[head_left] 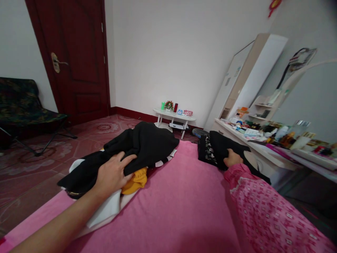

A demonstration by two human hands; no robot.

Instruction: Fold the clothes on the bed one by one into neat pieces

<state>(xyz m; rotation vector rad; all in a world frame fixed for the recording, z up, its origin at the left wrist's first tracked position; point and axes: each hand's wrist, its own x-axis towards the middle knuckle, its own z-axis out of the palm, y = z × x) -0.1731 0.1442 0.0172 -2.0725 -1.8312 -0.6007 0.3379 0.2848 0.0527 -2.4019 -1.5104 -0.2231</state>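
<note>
My left hand (pixel 112 174) lies on a heap of clothes on the pink bed (pixel 179 203), its fingers curled round the edge of a black garment (pixel 142 144). A yellow garment (pixel 135 181) and white cloth (pixel 105 211) show under the black one. My right hand (pixel 232 159), in a pink patterned sleeve, is closed on a second black garment with small flower embroidery (pixel 216 149) at the bed's right edge.
A cluttered white dressing table (pixel 263 147) with a mirror stands to the right of the bed. A small white side table (pixel 174 117) sits against the far wall. A dark folding chair (pixel 23 109) and a red-brown door (pixel 76 59) are on the left, above a patterned red floor.
</note>
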